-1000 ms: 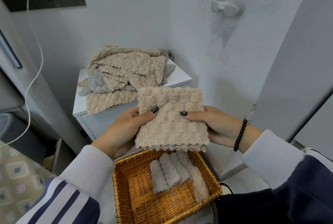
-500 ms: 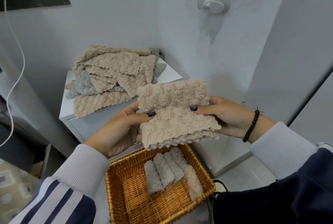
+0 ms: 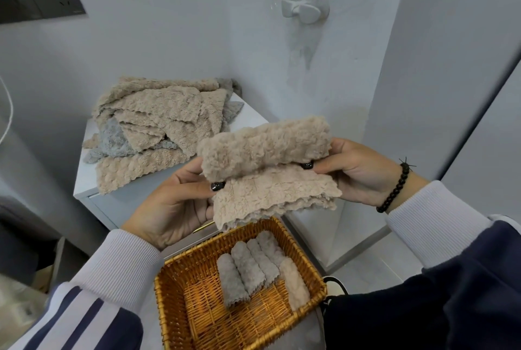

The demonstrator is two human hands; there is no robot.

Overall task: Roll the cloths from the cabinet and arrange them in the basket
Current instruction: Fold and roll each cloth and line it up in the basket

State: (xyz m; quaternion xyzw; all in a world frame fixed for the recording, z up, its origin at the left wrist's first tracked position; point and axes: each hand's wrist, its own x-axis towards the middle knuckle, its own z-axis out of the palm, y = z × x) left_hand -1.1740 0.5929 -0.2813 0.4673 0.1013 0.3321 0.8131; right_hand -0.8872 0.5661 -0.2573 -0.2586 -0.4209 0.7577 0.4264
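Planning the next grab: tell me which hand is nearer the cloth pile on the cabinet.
Left. The left hand is just below the cloth pile; the right hand is farther off to its right.

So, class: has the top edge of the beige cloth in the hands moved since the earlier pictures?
Yes. The beige cloth, then flat, now has its top edge rolled down towards the thumbs, while the wicker basket stays below it.

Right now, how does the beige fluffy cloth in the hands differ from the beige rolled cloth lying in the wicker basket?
The beige fluffy cloth in the hands is only partly rolled, its scalloped end hanging loose; the beige rolled cloth in the wicker basket is a finished tight roll. The held cloth is up in the air, gripped by the left hand and right hand; the rolled one rests beside three grey rolls. Both share colour and plush texture.
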